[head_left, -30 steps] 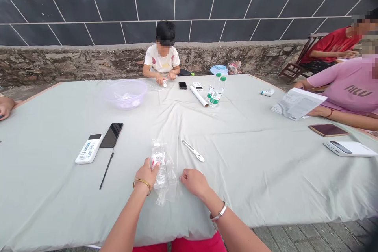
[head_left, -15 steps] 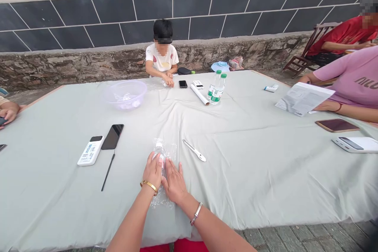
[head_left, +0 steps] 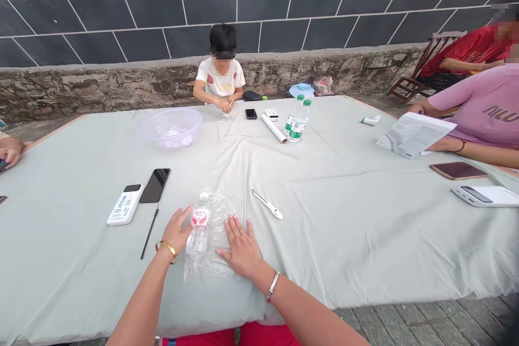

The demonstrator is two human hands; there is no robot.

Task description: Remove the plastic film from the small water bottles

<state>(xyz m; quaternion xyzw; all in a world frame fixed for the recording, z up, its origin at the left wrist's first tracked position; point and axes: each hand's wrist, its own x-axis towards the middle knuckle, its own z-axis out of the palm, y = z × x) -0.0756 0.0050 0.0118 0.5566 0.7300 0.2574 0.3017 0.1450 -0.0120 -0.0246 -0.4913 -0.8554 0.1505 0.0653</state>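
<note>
A clear plastic bottle (head_left: pixel 200 219) with a white cap and a pink-and-white label lies on its side on a sheet of clear plastic film (head_left: pixel 219 238). Beside the bottle's left side is my left hand (head_left: pixel 177 232), fingers apart and wrapped round nothing; whether its fingertips touch the bottle I cannot tell. My right hand (head_left: pixel 241 246) rests flat on the right part of the film, fingers spread. To the right of the film lies a white utility knife (head_left: pixel 266 204).
Left of me lie a white power bank (head_left: pixel 125 205), a black phone (head_left: pixel 154 185) and a thin black strap (head_left: pixel 150 233). Farther off stand a purple basin (head_left: pixel 172 143), two water bottles (head_left: pixel 299 121) and a white roll (head_left: pixel 274 128). Several people sit around the cloth-covered table (head_left: pixel 344 227).
The bottle has shifted left, and my left hand has moved left and come off its top. More of the film lies spread out flat. My right hand stays in about the same place.
</note>
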